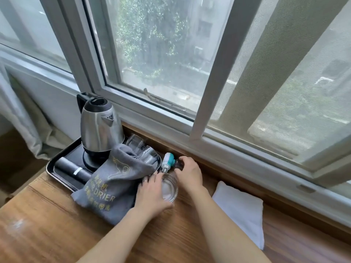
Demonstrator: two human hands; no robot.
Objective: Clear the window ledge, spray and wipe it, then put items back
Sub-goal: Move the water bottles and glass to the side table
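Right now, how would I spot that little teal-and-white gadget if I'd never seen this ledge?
Find the steel kettle on the black tray under the window. Just right of the tray's far corner, against the wooden ledge wall, lies the small plug-in device, at the right hand. It is the only teal-and-white thing, beside a clear glass dish.

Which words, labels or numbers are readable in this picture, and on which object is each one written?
"AIR DRIER": only "R DRIER" shows, printed in yellow on the grey cloth bag.
Yellow Chinese characters on the same bag: too blurred to read.
Small white label on the black tube: nothing readable.
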